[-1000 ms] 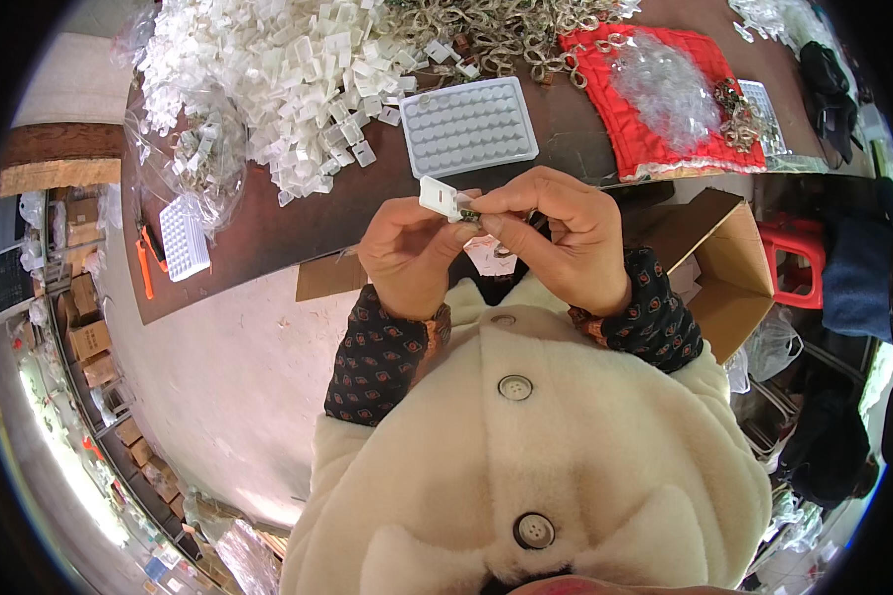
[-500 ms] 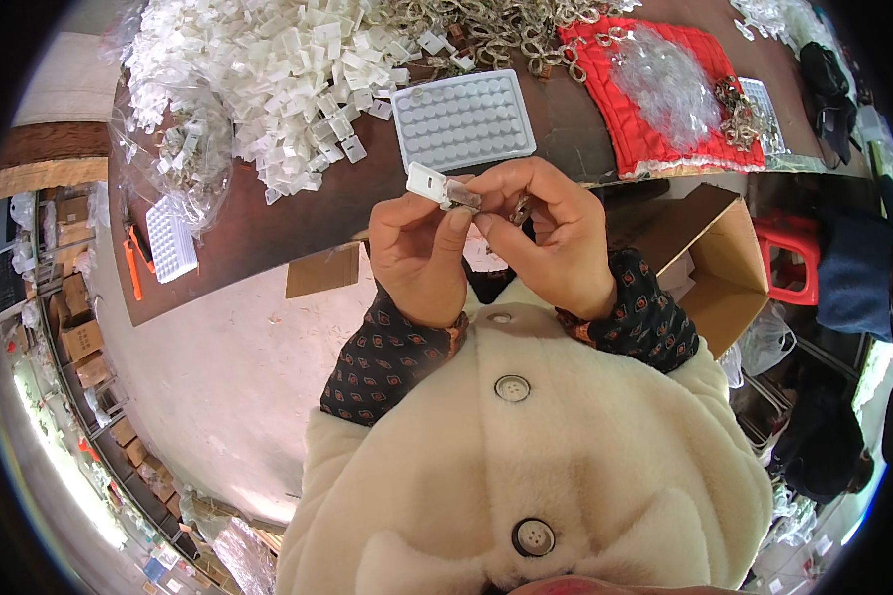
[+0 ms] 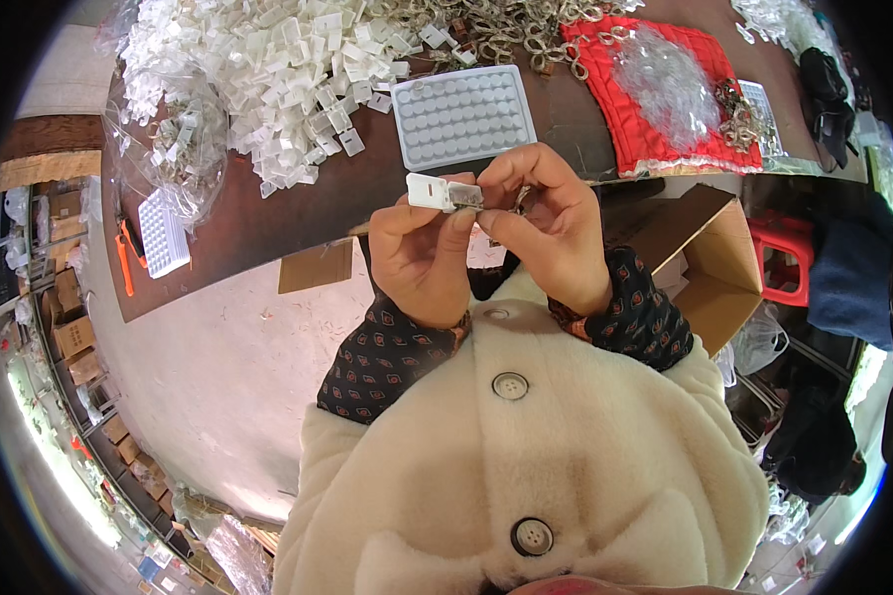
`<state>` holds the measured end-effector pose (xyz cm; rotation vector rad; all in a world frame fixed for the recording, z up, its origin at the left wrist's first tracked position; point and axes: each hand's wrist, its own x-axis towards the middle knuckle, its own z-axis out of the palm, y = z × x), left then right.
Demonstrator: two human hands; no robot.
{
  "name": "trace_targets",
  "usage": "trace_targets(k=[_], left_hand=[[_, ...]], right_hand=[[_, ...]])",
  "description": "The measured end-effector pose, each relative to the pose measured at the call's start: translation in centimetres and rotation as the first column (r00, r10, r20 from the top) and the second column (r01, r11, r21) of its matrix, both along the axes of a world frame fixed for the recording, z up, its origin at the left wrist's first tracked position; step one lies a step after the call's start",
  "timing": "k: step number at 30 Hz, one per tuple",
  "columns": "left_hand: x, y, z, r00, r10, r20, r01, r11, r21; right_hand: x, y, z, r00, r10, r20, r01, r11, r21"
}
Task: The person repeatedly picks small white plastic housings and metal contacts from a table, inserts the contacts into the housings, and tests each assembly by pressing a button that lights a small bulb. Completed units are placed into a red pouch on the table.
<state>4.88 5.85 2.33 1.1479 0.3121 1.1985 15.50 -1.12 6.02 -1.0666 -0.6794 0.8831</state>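
In front of my chest, my left hand (image 3: 422,260) pinches a small white plastic case (image 3: 429,192) between thumb and fingers. A slot shows in its white part, and a clear flap-like part (image 3: 463,194) stands out on its right side. My right hand (image 3: 556,236) is closed at that clear end, thumb and forefinger close to it. Curled in my right fingers is a small metal ring-like piece (image 3: 523,201), partly hidden. Just beyond my hands lies a white tray (image 3: 463,117) with rows of round hollows.
A large heap of white plastic cases (image 3: 298,79) covers the table's far left, beside metal chain links (image 3: 526,35). Clear pieces (image 3: 670,89) lie on a red cloth (image 3: 605,94) at right. Orange-handled pliers (image 3: 126,258) rest near the left edge. An open cardboard box (image 3: 719,268) stands below.
The white case has turned to lie more level, and its clear part now shows more plainly beside it. My right fingertips have lifted slightly from the clear part. Both hands stay near each other.
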Motion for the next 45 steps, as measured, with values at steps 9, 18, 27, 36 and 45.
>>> trace_targets(k=[9,18,27,36,45], left_hand=[[-0.5,-0.3,-0.1,0.999,-0.008,0.034,0.008,1.000,-0.015],[-1.0,-1.5,0.3,0.998,0.056,-0.004,-0.054,0.981,0.186],[-0.1,-0.5,1.2,0.985,-0.140,0.098,0.158,0.964,-0.215],[2.4,-0.4,2.6,0.946,-0.292,0.141,0.319,0.916,-0.243],[3.3,-1.1,3.1,0.881,-0.437,0.182,0.465,0.871,-0.158]], right_hand=[[0.0,-0.7,0.4,0.994,0.056,-0.095,-0.056,0.998,0.000],[-0.8,-1.5,1.3,0.995,0.057,-0.080,-0.059,0.998,-0.023],[-0.3,-1.9,0.9,0.968,-0.120,0.220,0.108,0.992,0.063],[2.0,-3.7,2.7,0.983,-0.148,-0.114,0.164,0.975,0.150],[3.7,-5.3,1.7,0.764,0.226,-0.604,-0.147,0.973,0.178]])
